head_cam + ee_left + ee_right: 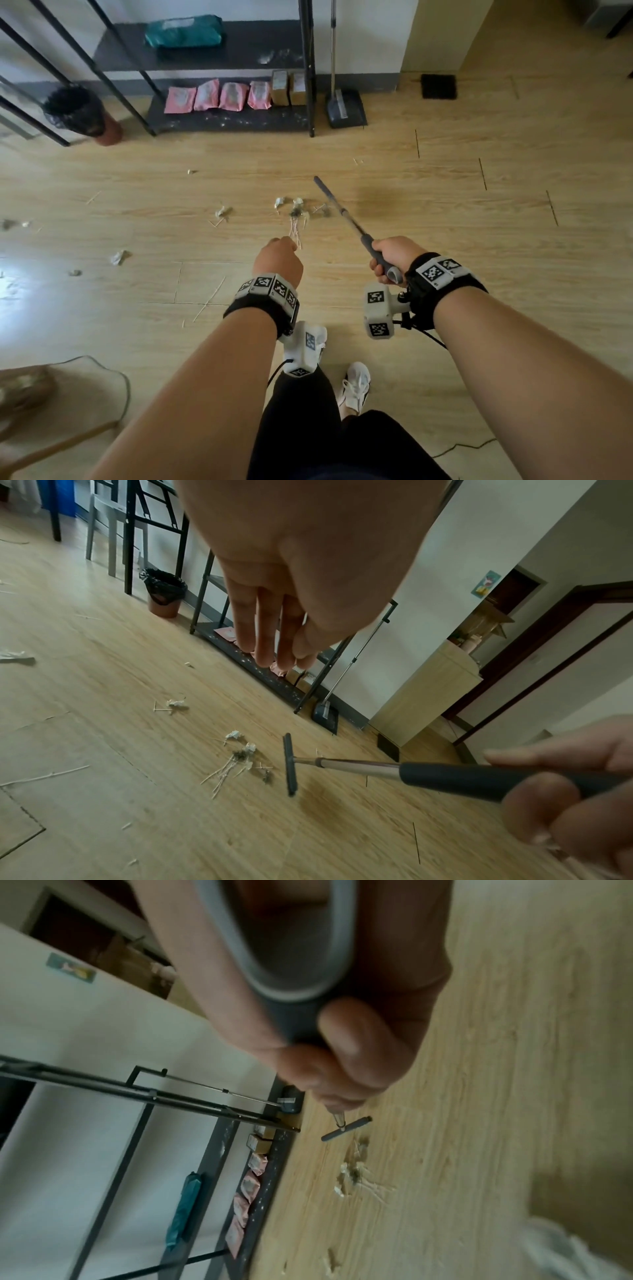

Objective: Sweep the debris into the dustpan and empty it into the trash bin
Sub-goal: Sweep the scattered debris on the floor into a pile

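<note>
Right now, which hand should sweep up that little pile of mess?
Right. The right hand already grips the broom, whose head sits beside the pile. The left hand holds nothing.

A pale wood-grain floor carries whitish paper scraps, a dark grey dustpan, a terracotta trash bin with a black liner, and a black shelf with pink packets and a teal pack.

No readable text anywhere. Wristband tags bore only b/w square codes; pink packs and boxes on bottom shelf too blurred.
</note>
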Demonstrator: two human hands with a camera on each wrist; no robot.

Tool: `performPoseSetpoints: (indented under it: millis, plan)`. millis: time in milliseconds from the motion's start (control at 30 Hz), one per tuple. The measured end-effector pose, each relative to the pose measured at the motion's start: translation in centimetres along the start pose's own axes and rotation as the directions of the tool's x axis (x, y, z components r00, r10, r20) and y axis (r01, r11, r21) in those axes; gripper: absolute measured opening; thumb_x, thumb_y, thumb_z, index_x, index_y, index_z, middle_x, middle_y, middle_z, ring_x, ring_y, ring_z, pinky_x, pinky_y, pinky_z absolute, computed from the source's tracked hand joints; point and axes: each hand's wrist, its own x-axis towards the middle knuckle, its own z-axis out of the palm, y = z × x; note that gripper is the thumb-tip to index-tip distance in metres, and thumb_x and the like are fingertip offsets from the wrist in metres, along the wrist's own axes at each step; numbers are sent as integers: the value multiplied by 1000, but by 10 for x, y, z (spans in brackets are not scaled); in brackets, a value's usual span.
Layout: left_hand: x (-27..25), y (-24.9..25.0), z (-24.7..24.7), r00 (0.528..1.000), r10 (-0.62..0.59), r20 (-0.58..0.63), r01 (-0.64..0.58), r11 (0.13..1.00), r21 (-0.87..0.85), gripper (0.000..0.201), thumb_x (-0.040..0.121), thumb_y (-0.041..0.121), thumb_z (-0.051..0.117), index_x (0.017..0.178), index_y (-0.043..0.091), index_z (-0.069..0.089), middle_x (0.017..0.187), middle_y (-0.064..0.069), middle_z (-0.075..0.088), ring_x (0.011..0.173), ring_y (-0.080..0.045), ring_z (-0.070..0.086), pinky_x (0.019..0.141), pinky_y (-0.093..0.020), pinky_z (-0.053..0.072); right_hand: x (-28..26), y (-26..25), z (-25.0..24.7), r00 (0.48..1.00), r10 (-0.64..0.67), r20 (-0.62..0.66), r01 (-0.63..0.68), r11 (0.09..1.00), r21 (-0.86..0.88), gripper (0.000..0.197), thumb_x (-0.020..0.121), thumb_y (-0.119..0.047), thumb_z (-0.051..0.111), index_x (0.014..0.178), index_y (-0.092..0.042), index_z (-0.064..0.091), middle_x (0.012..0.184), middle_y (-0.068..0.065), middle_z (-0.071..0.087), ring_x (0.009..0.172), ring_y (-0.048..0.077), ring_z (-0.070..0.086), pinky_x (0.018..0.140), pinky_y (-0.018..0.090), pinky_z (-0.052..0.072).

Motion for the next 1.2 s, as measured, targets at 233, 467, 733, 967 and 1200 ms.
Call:
performPoseSetpoints:
  millis: [233, 467, 733, 967, 1200]
  plan:
    - [44, -16, -27, 1000, -10, 6, 10, 1000, 9, 40, 92, 0, 41, 128, 13, 54, 129, -7, 52, 109, -24, 57, 91, -34, 49, 25, -46, 16, 989, 123, -83, -123, 992, 5, 26, 103, -25, 38, 86, -10, 50, 65, 5, 42, 24, 15, 44, 32, 11, 33]
    - [110, -32, -75, 999, 15, 43, -18, 996, 87, 37, 93, 4, 41, 126, 10, 55, 127, -9, 53, 109, -26, 56, 90, -35, 48, 45, -98, 71, 992, 126, 14, -125, 990, -60, 20, 104, -26, 37, 107, -7, 43, 66, 7, 48, 41, 13, 46, 34, 16, 36]
    - [173, -2, -125, 993, 94, 74, -104, 985, 140, 40, 93, 4, 42, 131, 8, 52, 130, -10, 52, 113, -27, 55, 92, -35, 48, 40, -161, 79, 999, 35, 11, -35, 996, 76, 23, 104, -30, 39, 97, -8, 44, 65, 5, 44, 44, 12, 41, 32, 15, 34]
    - [209, 44, -134, 993, 110, 45, -115, 986, 122, 36, 93, 4, 44, 127, 7, 53, 127, -11, 53, 110, -27, 56, 93, -36, 48, 76, -210, 37, 991, 1, -134, 4, 999, 40, 24, 103, -24, 40, 97, -2, 48, 65, 11, 48, 51, 19, 40, 50, 28, 32]
    - [237, 86, -122, 997, -4, 78, -3, 996, 85, 40, 91, 4, 42, 129, 9, 52, 129, -9, 51, 113, -27, 54, 95, -37, 47, 129, -268, -38, 974, 87, -210, -98, 994, -42, 37, 104, -22, 33, 72, -4, 42, 64, 10, 45, 52, 19, 36, 49, 23, 27]
